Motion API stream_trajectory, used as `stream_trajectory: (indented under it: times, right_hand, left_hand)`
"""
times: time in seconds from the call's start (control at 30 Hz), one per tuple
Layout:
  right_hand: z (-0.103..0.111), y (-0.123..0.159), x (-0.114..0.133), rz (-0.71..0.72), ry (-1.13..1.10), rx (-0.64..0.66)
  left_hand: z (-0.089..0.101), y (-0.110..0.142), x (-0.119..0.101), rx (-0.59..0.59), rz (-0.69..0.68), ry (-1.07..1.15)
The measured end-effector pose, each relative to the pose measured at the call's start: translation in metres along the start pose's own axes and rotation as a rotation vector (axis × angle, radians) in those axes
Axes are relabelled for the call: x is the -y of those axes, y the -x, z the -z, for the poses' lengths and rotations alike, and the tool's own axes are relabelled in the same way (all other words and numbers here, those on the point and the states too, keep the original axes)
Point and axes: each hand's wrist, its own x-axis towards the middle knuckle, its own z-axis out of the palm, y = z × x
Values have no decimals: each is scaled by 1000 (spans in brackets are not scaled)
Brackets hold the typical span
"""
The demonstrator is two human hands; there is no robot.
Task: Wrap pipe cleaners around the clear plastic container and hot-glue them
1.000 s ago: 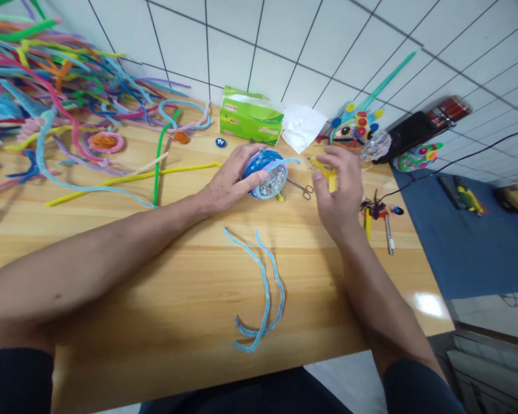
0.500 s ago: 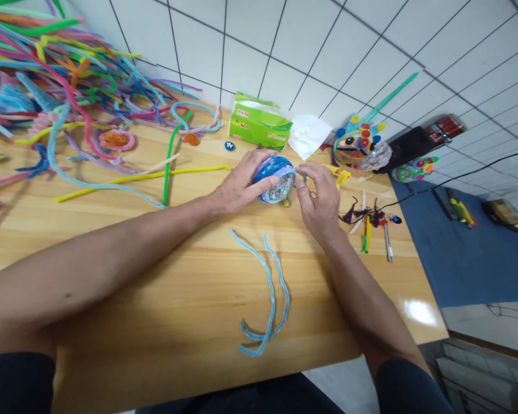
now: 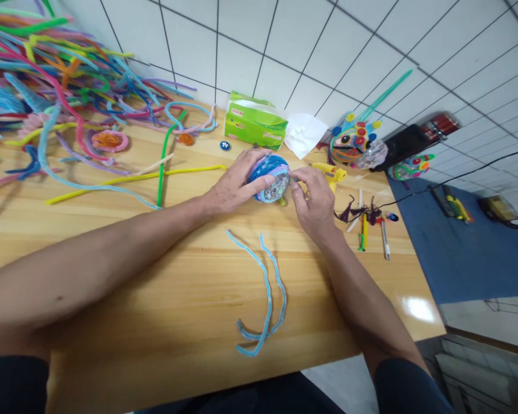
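Observation:
A round craft piece (image 3: 269, 167), wrapped in blue and purple fuzzy strands with a clear, glittery patch, is held just above the table. My left hand (image 3: 238, 183) is closed round its left side, thumb across the front. At its right edge, my right hand (image 3: 314, 200) has thumb and forefinger pinched together; whatever sits between them is too small to tell. Two light-blue pipe cleaners (image 3: 269, 293) lie curved and crossing on the wood in front of me. Just beyond my right hand is a yellow glue gun (image 3: 335, 173), partly hidden.
Many coloured pipe cleaners (image 3: 69, 64) are heaped at the left back. Along the wall stand a green tissue pack (image 3: 254, 127), white paper (image 3: 304, 135) and a button-covered craft figure (image 3: 349, 146). Dark tassels (image 3: 373, 214) and a pen (image 3: 385, 241) lie right, near a blue mat (image 3: 479, 259).
My right fingertips have come in closer to the craft piece's right edge. The whole view has shifted slightly; my left hand keeps its hold.

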Motion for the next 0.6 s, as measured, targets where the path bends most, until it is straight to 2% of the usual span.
stream_trajectory:
  times: [0.3,0.5,0.6]
  right_hand:
    - [0,2,4,29,29,30]
    - [2,-3,9,31,34,3]
    - [2,-6,15,-1,36,-34]
  left_hand:
    - [-1,0,2,-5,-9,7]
    - [-1,1,2,3,-18,-8]
    - [-1,3,-2,35,-69,-58]
